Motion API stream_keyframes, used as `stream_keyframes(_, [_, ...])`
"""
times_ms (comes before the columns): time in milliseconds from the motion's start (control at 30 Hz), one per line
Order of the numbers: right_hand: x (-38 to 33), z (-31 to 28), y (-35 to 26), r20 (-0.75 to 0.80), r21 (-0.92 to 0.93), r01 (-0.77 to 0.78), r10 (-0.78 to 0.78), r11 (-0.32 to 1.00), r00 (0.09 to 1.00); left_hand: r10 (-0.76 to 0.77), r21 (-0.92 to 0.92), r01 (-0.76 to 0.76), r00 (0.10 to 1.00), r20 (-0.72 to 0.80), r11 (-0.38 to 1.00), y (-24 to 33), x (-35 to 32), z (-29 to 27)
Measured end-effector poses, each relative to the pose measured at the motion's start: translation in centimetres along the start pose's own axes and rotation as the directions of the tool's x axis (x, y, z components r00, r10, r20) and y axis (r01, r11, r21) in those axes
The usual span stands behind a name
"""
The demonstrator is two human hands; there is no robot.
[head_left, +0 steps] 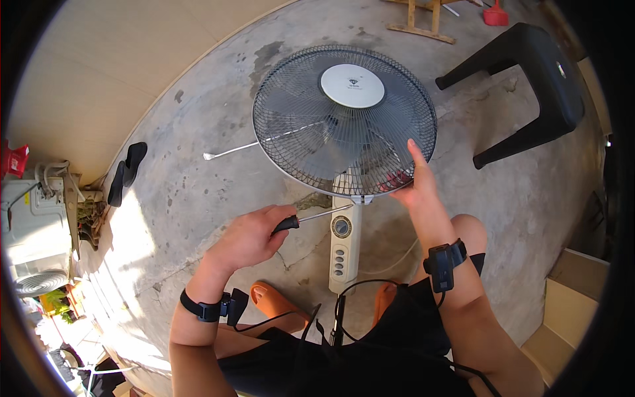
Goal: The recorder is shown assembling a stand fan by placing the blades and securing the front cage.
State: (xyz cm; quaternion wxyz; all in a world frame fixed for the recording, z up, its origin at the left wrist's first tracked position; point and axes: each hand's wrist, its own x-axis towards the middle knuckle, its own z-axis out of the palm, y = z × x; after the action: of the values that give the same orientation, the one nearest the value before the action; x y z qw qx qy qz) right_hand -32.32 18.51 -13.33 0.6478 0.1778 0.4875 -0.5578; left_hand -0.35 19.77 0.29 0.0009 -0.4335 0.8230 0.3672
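A standing fan with a round dark wire grille [297,126] and a white centre cap [352,86] is upright in front of me. Below it is a cream control column [342,264] with a dial and several buttons. My left hand [245,239] is wrapped round the black handle of a screwdriver [286,225]. Its metal shaft points right, the tip close by the small clip [361,199] at the grille's bottom rim; whether it touches cannot be seen. My right hand [418,185] grips the grille's lower right rim, thumb on the front and fingers partly hidden.
On the concrete floor a long metal rod [231,151] lies behind the fan. A black plastic stool [546,86] stands at the right, black slippers [126,173] lie at the left. Beyond are wooden legs [423,32] and a white outdoor unit [36,228]. A cardboard box [569,298] is near my right.
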Motion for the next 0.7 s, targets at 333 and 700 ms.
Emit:
stream_keyframes(333, [-2.4,1.9,-0.2,-0.102,-0.003,-0.013,0.013,1.0,0.995,0.058,-0.084,-0.067,0.993,-0.098,0.994,1.1,0.7,0.4])
stream_keyframes(700, [-3.4,1.4,0.6,-0.079,-0.049,0.063,-0.067,0.997,0.995,0.158,-0.063,-0.164,0.983,-0.091,0.984,-0.6,2.1,-0.4])
